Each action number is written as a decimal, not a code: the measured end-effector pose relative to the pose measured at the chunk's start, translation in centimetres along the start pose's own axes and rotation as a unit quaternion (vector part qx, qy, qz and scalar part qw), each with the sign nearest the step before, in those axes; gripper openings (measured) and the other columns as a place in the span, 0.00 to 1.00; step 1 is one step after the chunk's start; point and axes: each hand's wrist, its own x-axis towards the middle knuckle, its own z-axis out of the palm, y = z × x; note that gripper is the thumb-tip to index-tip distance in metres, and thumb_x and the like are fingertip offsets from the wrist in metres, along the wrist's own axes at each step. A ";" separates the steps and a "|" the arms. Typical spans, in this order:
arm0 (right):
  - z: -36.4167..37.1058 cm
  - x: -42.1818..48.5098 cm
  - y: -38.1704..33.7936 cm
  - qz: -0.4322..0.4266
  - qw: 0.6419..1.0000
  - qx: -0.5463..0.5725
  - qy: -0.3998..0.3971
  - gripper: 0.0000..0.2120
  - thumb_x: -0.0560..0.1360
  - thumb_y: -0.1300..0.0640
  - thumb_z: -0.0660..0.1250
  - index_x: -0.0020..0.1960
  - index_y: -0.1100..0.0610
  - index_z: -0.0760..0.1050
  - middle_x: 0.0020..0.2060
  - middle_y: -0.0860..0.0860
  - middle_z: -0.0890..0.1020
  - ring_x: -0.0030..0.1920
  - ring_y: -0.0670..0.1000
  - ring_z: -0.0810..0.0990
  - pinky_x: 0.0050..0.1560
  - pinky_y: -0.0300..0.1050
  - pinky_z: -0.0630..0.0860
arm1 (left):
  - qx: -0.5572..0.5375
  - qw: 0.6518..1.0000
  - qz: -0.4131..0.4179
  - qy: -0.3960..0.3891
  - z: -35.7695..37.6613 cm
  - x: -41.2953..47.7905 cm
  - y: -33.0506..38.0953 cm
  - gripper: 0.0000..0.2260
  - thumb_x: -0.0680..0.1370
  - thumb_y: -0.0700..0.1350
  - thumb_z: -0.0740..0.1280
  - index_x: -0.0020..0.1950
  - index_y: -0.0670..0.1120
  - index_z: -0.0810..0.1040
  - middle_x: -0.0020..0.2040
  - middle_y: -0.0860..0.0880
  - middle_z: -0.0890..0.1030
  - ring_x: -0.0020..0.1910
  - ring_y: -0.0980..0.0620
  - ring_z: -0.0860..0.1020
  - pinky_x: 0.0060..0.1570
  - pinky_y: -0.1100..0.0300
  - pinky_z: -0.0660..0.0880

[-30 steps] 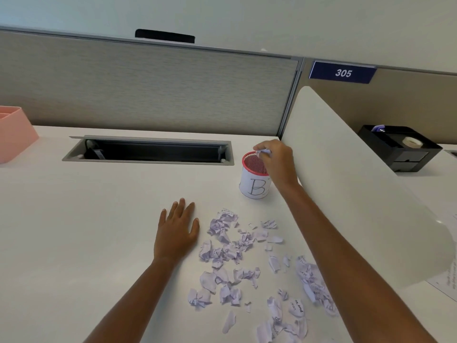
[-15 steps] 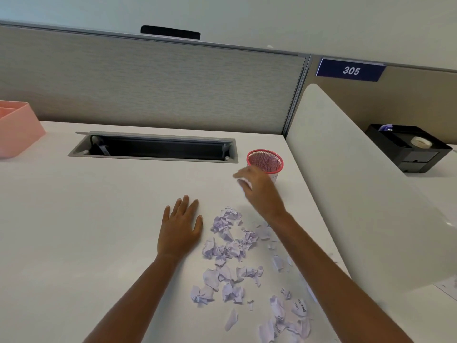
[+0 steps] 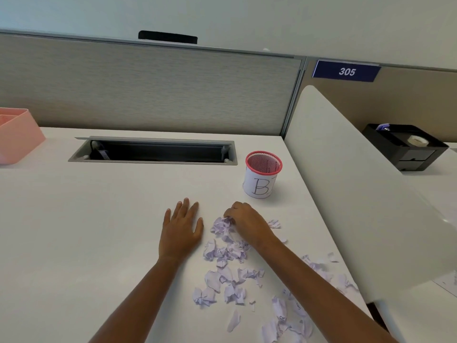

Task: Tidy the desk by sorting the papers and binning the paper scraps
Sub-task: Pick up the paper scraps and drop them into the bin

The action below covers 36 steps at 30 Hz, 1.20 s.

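Our right hand (image 3: 247, 225) curls its fingers on a crumpled scrap (image 3: 221, 225) at the 12 o'clock edge of the pile (image 3: 230, 276), our left hand (image 3: 181, 231) lies flat and open-fingered on the surface (image 3: 99, 231), and we judge a loose pinch could drop it short of the bin (image 3: 263, 184) at 1 o'clock.

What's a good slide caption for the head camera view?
The right hand pinches a crumpled scrap while the left hand rests flat on the desk, red-rimmed cup marked B nearby.

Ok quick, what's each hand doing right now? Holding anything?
Left hand: open, lying flat on the desk, holding nothing.
Right hand: fingers curled, pinching a crumpled paper scrap from the pile.
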 end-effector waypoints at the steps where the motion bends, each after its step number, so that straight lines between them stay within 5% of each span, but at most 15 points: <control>1: 0.0 0.0 0.1 0.003 1.000 0.001 0.005 0.12 0.77 0.64 0.61 0.59 0.60 0.76 0.55 0.57 0.78 0.54 0.55 0.75 0.52 0.44 0.73 | 0.002 1.000 0.001 0.000 0.0 0.0 0.0 0.23 0.81 0.51 0.51 0.76 0.50 0.55 0.78 0.49 0.52 0.77 0.51 0.50 0.76 0.54 0.44; 10: -6.1 1.4 0.7 0.056 0.968 0.175 0.171 0.09 0.74 0.68 0.64 0.50 0.66 0.81 0.49 0.61 0.83 0.48 0.54 0.81 0.45 0.28 0.66 | 0.010 1.000 -0.001 0.002 0.2 0.0 -0.1 0.23 0.81 0.52 0.51 0.76 0.51 0.54 0.78 0.49 0.52 0.77 0.52 0.50 0.76 0.54 0.44; 14: -9.5 3.2 2.3 0.089 0.949 0.170 0.251 0.08 0.72 0.69 0.64 0.47 0.66 0.82 0.47 0.62 0.84 0.45 0.55 0.80 0.41 0.34 0.67 | 0.012 1.000 -0.001 0.001 0.2 0.1 -0.1 0.23 0.81 0.52 0.50 0.77 0.51 0.54 0.78 0.49 0.51 0.77 0.52 0.50 0.76 0.54 0.44; 23: -10.0 5.2 4.8 0.143 0.967 0.090 0.188 0.13 0.75 0.67 0.63 0.57 0.62 0.79 0.58 0.60 0.79 0.58 0.58 0.77 0.57 0.44 0.72 | 0.012 1.000 -0.002 -0.003 0.0 0.0 0.0 0.23 0.81 0.51 0.50 0.77 0.51 0.54 0.78 0.49 0.50 0.77 0.52 0.49 0.76 0.54 0.43; 29: -7.4 2.0 1.8 0.058 0.961 0.096 0.253 0.13 0.75 0.69 0.60 0.55 0.63 0.79 0.56 0.59 0.78 0.59 0.57 0.74 0.56 0.35 0.64 | 0.010 1.000 0.000 -0.002 0.0 0.0 0.0 0.23 0.81 0.51 0.51 0.77 0.51 0.54 0.78 0.49 0.51 0.77 0.51 0.50 0.76 0.54 0.44; 32: -4.6 0.3 -0.2 0.048 0.975 0.143 0.161 0.12 0.77 0.61 0.62 0.59 0.60 0.77 0.61 0.57 0.75 0.64 0.54 0.70 0.61 0.34 0.61 | 0.009 1.000 0.000 -0.001 0.0 0.0 0.0 0.23 0.81 0.51 0.51 0.76 0.51 0.54 0.78 0.49 0.51 0.77 0.51 0.50 0.76 0.54 0.44; 36: -1.9 -0.4 -1.6 0.085 0.983 0.162 -0.030 0.22 0.77 0.51 0.62 0.70 0.53 0.67 0.72 0.55 0.63 0.72 0.55 0.60 0.69 0.47 0.61 | 0.007 1.000 0.000 -0.001 0.0 0.0 0.0 0.23 0.81 0.51 0.51 0.76 0.51 0.54 0.78 0.49 0.51 0.77 0.52 0.50 0.76 0.54 0.43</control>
